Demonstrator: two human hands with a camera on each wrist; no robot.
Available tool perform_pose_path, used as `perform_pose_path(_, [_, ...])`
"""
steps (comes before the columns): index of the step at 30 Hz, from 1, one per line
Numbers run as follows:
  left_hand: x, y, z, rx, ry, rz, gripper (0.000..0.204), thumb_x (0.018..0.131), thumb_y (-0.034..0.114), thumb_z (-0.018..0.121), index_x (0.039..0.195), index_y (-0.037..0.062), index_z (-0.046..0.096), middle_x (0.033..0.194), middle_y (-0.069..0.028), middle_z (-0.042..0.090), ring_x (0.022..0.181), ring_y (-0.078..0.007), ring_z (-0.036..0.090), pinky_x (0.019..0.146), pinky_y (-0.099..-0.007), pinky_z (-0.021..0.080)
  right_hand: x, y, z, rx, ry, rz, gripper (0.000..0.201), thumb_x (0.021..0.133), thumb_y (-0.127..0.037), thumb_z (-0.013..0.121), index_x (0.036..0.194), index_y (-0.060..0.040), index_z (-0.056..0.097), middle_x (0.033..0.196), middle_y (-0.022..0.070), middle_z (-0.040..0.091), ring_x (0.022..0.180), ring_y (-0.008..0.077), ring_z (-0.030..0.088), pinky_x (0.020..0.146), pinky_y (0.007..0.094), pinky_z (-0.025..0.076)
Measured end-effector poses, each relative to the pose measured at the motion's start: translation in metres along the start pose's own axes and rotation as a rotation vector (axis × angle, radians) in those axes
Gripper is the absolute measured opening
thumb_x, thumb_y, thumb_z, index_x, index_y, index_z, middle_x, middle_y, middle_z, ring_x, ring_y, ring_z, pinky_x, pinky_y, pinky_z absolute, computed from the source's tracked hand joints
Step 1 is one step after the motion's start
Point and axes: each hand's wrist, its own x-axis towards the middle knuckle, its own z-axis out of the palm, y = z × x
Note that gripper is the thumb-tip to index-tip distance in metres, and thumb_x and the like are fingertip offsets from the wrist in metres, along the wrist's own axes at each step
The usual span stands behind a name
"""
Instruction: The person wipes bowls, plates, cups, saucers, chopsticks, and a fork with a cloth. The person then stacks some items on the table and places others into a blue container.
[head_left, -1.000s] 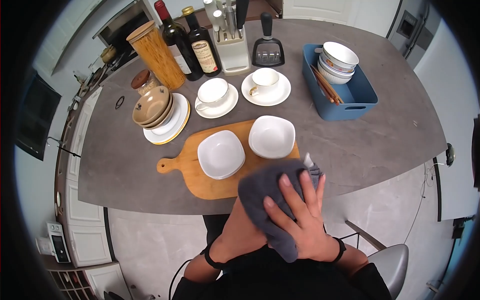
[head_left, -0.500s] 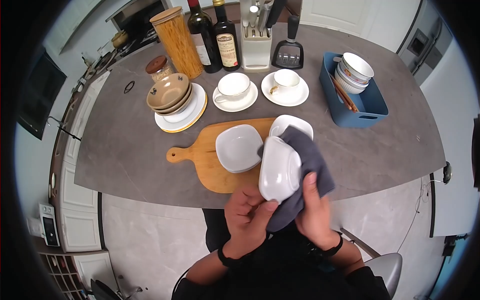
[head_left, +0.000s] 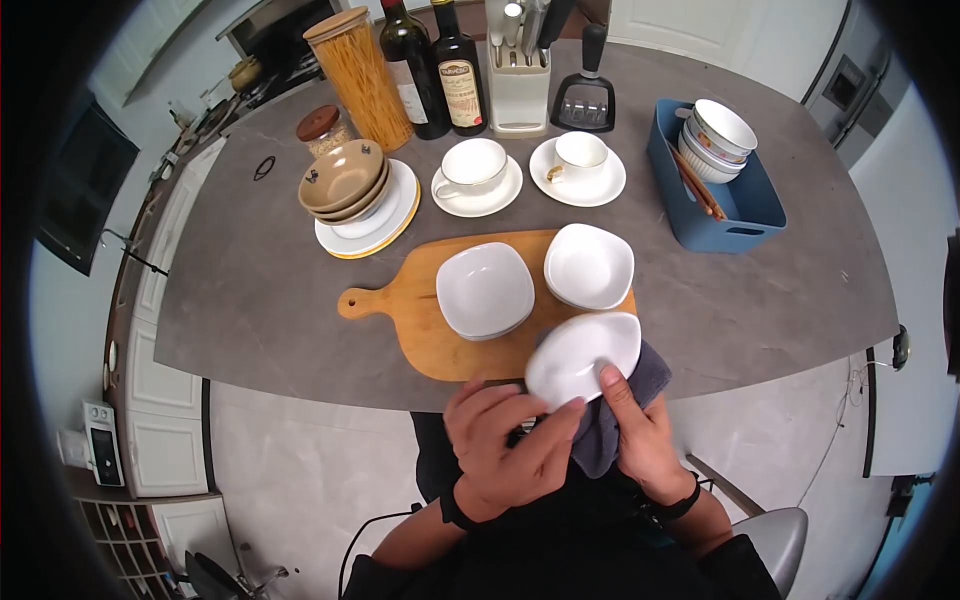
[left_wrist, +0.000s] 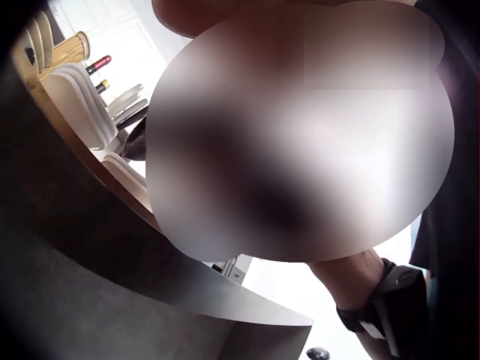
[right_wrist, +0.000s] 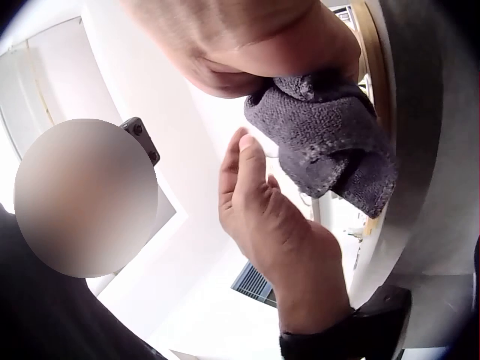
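Gripping a glossy white rounded-square bowl point(head_left: 570, 355) and grey towel point(head_left: 598, 440) at four o'clock of the brown wooden board point(head_left: 420, 325), my right fingers point(head_left: 622, 397) should favour the rim; likely slippery, breakable. Left fingers' point(head_left: 500, 422) grip: can't tell.

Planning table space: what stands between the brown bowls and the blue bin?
In the head view, two white cups, each on a saucer, stand between them.
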Motion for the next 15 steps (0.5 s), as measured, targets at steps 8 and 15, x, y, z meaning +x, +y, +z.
perform_pose_path(8, [0.003, -0.010, 0.000, -0.310, -0.283, -0.520, 0.051, 0.097, 0.015, 0.063, 0.140, -0.0071, 0.047, 0.116, -0.0216, 0.066, 0.091, -0.0319, 0.071, 0.077, -0.0357, 0.055, -0.004, 0.010, -0.011, -0.264, -0.039, -0.009, 0.033, 0.103, -0.026, 0.065, 0.117, 0.0038, 0.066, 0.102, 0.0068, 0.072, 0.096, 0.0125, 0.065, 0.086, 0.0288, 0.052])
perform_pose_path(15, [0.056, -0.049, -0.008, -0.174, -0.192, -0.668, 0.034, 0.103, 0.017, 0.052, 0.132, -0.0009, 0.052, 0.103, -0.0234, 0.071, 0.093, -0.0354, 0.071, 0.082, -0.0393, 0.053, 0.009, -0.004, -0.043, -0.287, 0.105, -0.243, 0.026, 0.101, -0.021, 0.066, 0.112, 0.0024, 0.068, 0.104, 0.0052, 0.071, 0.097, 0.0143, 0.064, 0.090, 0.0309, 0.051])
